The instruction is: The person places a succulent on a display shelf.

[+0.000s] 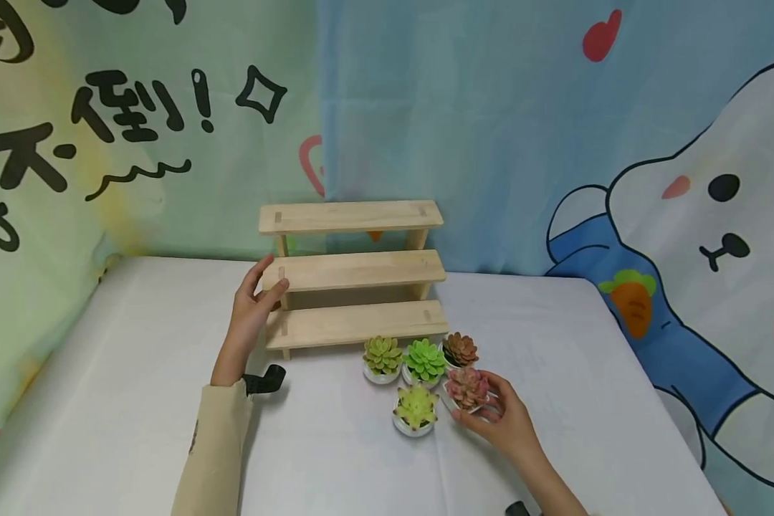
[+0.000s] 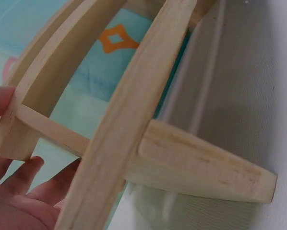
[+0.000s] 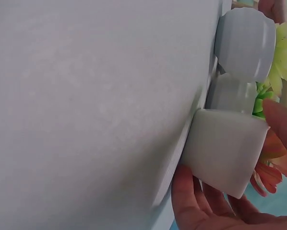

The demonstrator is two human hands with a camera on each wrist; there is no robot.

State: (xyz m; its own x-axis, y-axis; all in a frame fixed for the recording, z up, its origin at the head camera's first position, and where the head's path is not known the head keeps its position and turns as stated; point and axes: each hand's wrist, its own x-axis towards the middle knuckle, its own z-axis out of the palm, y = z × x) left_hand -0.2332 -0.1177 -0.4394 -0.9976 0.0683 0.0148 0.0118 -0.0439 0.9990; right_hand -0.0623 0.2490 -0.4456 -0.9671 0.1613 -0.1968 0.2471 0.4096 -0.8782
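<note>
Wooden three-tier pale stand (image 1: 355, 276): left hand (image 1: 253, 308) grips its left end | pink succulent in white pot (image 1: 467, 388): on desk (image 1: 135, 401), apparently cupped by right hand (image 1: 499, 416) | advice: lift upright, clear neighbouring pots.

The person's left arm wears a long beige sleeve (image 1: 216, 448) reaching to the wrist, with a small dark mark near its cuff edge. A black strap (image 1: 266, 380) with a clip-like end sticks out at that wrist. The left hand (image 1: 253, 309) is bare, with no ring or glove visible. The right hand (image 1: 499, 419) and forearm are bare too, no sleeve showing in the head view. A small black object (image 1: 519, 509), partly cut off by the frame edge, sits at the right forearm.
</note>
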